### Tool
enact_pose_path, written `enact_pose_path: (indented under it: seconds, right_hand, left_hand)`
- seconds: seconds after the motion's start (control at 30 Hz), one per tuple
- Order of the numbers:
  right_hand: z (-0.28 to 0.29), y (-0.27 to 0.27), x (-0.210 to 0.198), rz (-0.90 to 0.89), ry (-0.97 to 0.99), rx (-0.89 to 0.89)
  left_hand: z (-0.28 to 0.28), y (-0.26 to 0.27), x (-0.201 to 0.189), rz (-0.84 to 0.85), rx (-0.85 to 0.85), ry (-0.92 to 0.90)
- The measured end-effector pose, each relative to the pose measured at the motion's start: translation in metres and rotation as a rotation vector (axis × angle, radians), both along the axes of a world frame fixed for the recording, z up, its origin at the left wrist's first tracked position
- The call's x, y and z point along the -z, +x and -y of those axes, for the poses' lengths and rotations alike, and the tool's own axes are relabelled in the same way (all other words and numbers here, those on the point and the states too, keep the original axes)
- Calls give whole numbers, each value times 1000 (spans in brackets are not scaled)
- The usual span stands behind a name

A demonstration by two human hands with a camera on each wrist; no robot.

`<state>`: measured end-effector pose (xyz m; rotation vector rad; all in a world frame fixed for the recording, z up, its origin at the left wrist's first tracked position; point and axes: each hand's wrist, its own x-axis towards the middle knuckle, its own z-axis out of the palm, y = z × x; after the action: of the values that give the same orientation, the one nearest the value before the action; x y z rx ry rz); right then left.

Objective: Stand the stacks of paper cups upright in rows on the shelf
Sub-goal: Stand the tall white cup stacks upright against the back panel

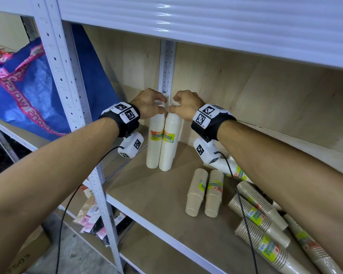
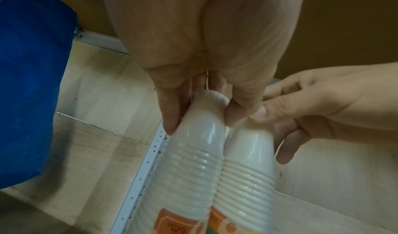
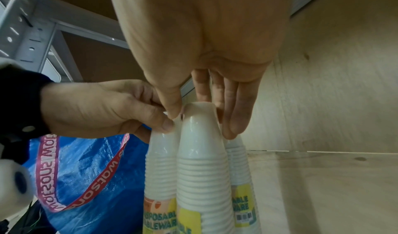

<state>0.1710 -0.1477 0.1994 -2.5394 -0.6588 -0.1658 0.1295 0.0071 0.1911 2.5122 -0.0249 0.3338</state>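
Two tall white cup stacks stand upright side by side at the shelf's back left corner. My left hand (image 1: 156,104) pinches the top of the left stack (image 1: 154,149) between thumb and fingers, as the left wrist view shows on this stack (image 2: 189,169). My right hand (image 1: 176,105) grips the top of the right stack (image 1: 171,149), thumb on one side and fingers on the other of the stack (image 3: 202,169). In the right wrist view a third white stack (image 3: 239,166) stands just behind. The thumbs of both hands nearly touch.
Two short brown stacks (image 1: 205,192) lie side by side mid-shelf. Several longer brown stacks (image 1: 259,212) and a white one (image 1: 233,168) lie jumbled at the right. A blue bag (image 1: 28,86) sits beyond the left post (image 1: 67,76). The upper shelf (image 1: 206,26) hangs low overhead.
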Motion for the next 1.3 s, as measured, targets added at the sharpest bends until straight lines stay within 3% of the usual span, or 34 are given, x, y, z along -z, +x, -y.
enact_pose_path:
  seconds: [0.73,0.87,1.03,1.3]
  right_hand:
    - [24,4,-11,-2,13,-13]
    - [53,9,-22,-1,-9,47]
    - [104,11,-25,0,-27,151]
    - [208,14,0,-97,-178,344]
  left_hand:
    - [3,-1,-20,4,34,-87]
    - [18,2,-42,44,67,-179]
    - [56,10,-58,106,147,-109]
    - [135,32,-31,18,342,-71]
